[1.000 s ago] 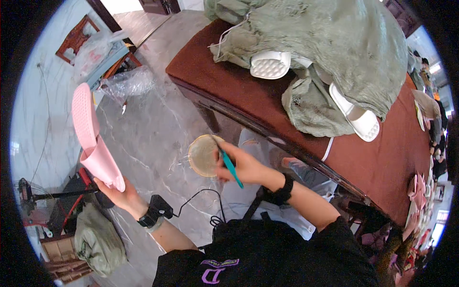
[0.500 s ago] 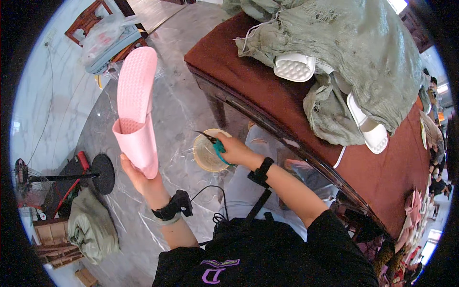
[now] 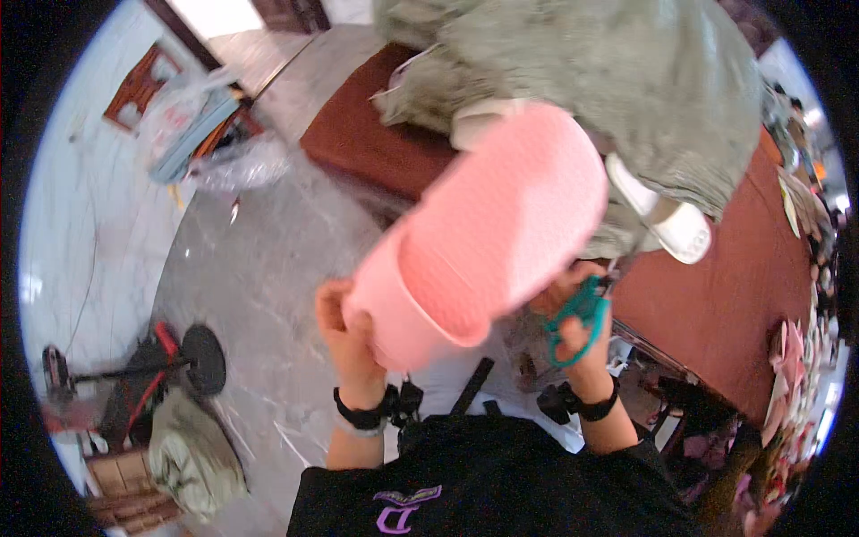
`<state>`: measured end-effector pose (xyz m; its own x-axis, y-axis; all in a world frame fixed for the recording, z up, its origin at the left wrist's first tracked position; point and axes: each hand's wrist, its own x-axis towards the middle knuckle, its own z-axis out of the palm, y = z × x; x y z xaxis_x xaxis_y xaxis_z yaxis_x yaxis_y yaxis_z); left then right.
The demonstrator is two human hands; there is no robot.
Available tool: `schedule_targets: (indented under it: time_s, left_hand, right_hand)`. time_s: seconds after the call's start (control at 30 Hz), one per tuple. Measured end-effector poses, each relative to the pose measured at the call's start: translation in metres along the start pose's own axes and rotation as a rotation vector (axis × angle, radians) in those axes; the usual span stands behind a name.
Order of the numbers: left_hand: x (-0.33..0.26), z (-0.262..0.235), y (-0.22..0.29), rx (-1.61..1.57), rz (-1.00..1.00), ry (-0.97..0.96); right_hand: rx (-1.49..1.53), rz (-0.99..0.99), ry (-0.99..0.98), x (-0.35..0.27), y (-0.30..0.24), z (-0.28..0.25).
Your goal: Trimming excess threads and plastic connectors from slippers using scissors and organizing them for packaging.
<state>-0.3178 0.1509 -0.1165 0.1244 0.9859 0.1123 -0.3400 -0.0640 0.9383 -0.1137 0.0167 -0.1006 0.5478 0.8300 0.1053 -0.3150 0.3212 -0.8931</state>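
A pink slide slipper [image 3: 528,206] is in my left hand [image 3: 349,345], which grips it at the strap and toe end. Its sole slants up to the right with the textured footbed facing me, slightly blurred. Teal-handled scissors [image 3: 582,318] are looped on the fingers of my right hand [image 3: 586,349]. That hand is close beside the slipper's right edge; whether its fingers touch the slipper cannot be made out. Behind the slipper, one white slipper [image 3: 474,125] is partly covered, and another white slipper [image 3: 684,234] pokes out of a grey-green sack [image 3: 626,63].
The sack rests on a brown-topped table [image 3: 707,304] at my right. Pink and white slippers [image 3: 787,376] are piled at the far right. On the left are a stand with a round black base [image 3: 204,360], a green bag [image 3: 192,456], and a chair with plastic bags [image 3: 183,116].
The pink slipper has swung from the left to the middle, over the table's edge, and tilted right. My right hand with the scissors has moved right and up to its side.
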Motion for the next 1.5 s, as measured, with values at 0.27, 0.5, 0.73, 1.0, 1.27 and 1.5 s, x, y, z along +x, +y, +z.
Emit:
schedule_targets:
  time_s: [0.27, 0.5, 0.73, 1.0, 1.27, 1.5]
  left_hand:
    - [-0.052, 0.080, -0.006, 0.011, -0.361, -0.533]
    - [-0.066, 0.108, -0.008, 0.159, -0.321, -0.842]
    - [-0.062, 0.164, 0.013, 0.276, -0.286, -1.320]
    - [-0.039, 0.232, 0.001, 0.088, -0.129, -1.166]
    - [-0.001, 0.297, -0.027, 0.733, 0.718, -1.250]
    - [-0.017, 0.325, -0.066, 0.250, -0.310, -1.372]
  right_hand:
    - [-0.612, -0.254, 0.503, -0.055, -0.135, -0.090]
    - [-0.888, -0.092, 0.554, -0.126, -0.099, -0.126]
    - [0.194, 0.127, 0.650, -0.175, -0.089, -0.152]
    - [0.262, -0.280, 1.004, -0.181, -0.158, -0.227]
    - [0.557, -0.711, 0.703, -0.198, -0.212, -0.356]
    - [0.454, -0.268, 0.811, -0.132, -0.144, -0.254]
